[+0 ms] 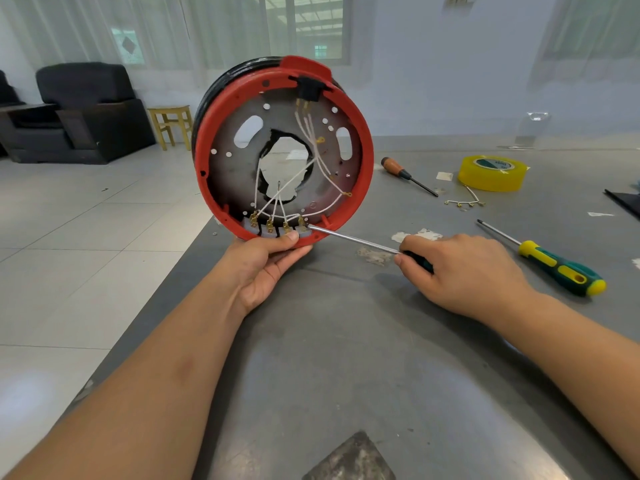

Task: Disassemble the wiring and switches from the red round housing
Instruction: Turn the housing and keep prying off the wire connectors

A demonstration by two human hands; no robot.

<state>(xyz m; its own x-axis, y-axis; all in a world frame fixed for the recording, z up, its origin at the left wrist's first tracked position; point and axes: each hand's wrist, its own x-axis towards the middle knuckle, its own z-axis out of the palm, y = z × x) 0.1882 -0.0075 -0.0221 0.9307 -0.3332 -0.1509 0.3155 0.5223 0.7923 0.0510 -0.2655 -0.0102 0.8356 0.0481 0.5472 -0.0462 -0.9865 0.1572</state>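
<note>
Four brass terminals sit in a row at the bottom rim of the red round housing, which stands on edge at the near-left edge of the grey table.

Left hand grips that rim, thumb pressed over the front and fingers curled behind; the hard plastic ring looks light and stiff, so the rim is the sound hold. Right hand wraps its fingers around a screwdriver, tip at the rightmost terminal. White wires look thin, limp and likely easy to tear. Printing on the yellow tape roll is too small to read.
</note>
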